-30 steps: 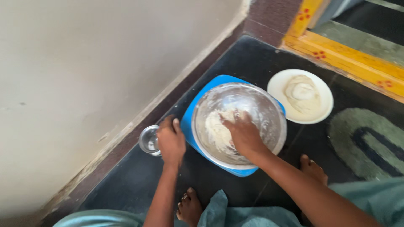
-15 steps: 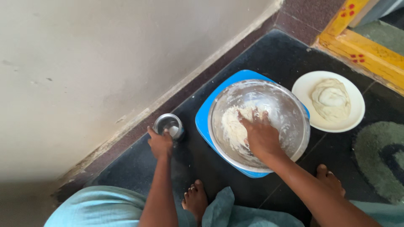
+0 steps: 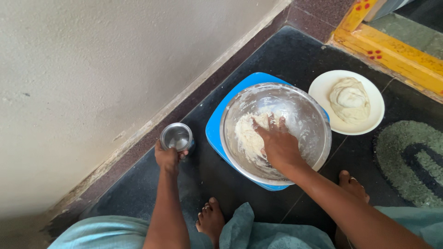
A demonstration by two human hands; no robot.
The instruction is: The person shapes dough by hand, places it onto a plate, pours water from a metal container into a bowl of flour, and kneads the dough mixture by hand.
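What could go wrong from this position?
1. The left hand grips the small steel cup by its near side only, so it could tip or slip.
2. The steel bowl sits on a blue board and overhangs it; the right hand pressing the flour mix might slide or rock it.
3. The plate of dough lies uncovered on the floor.

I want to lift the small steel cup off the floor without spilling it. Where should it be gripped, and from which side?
Probably around its round side wall, fingers wrapped from the side nearer the person. The small steel cup stands upright, mouth open upward, with no visible handle, so the wall is the only hold. The left hand already grips it there; the wall crowds its far side.
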